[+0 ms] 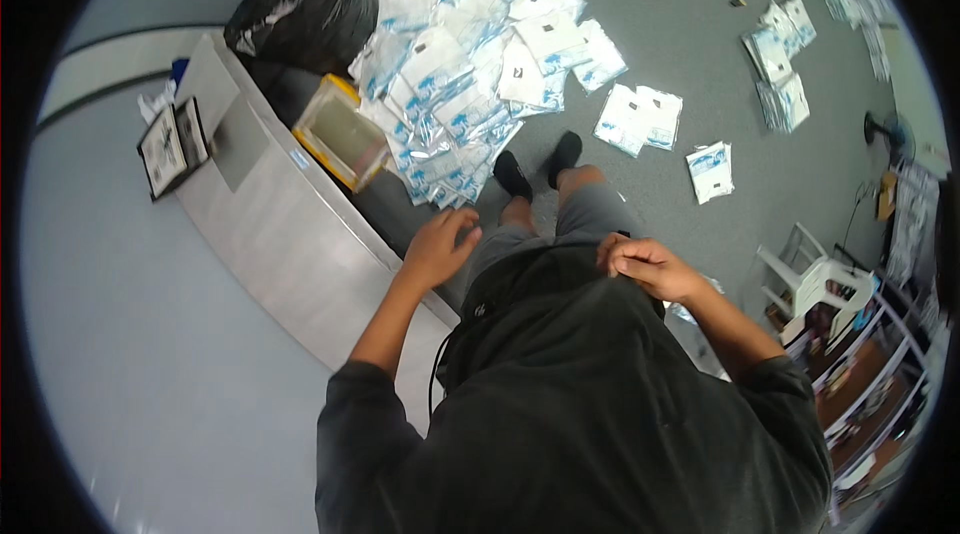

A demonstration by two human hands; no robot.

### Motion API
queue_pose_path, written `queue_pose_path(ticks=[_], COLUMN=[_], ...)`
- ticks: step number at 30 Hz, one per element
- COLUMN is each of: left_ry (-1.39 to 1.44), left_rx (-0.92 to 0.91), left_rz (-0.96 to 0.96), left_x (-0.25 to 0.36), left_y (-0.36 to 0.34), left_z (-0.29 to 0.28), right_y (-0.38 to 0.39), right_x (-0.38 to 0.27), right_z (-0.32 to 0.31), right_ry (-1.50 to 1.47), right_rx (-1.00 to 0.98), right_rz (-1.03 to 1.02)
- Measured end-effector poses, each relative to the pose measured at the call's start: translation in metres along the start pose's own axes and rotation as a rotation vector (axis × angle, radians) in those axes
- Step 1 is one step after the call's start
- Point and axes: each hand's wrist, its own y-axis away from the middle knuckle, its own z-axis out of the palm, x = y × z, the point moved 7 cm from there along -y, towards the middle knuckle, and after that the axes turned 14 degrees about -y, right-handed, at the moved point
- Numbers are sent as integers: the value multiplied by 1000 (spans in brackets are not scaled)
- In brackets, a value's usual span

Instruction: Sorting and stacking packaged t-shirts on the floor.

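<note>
The packet pile (460, 54) could slide — its glossy packets overlap loosely, and a dark-clad foot (513, 177) stands beside it. Near the pile, the left hand (440, 249) is empty, thumb and fingers apart; the right hand (650, 269), farther right, bunches at the shirt (590, 334) — grip unclear. Left of the pile: 1 yellow-edged box (343, 134), 1 black bag (315, 19). Packets: uncountable.

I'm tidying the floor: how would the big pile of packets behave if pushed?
The packets would probably slide apart, being glossy and loosely overlapped. Each looks thin and flat, so it may bend.
</note>
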Motion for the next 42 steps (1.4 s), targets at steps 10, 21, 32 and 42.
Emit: queue_pose_path(ticks=[10,21,32,42], left_ry=[128,57,355,727], left_rx=[-110,329,241,58], left_rz=[-252,-496,-653,-778], left_x=[-210,-457,-386,-315], left_y=[-144,-303,-375,-434], left_z=[163,199,347,469], right_y=[-193,-345,-396,-394], right_x=[155,274,284,289], right_z=[-239,-488,-589,-617], right_ry=[509,715,-150,-596], right_rx=[327,538,1038,1201], right_rz=[296,370,258,80])
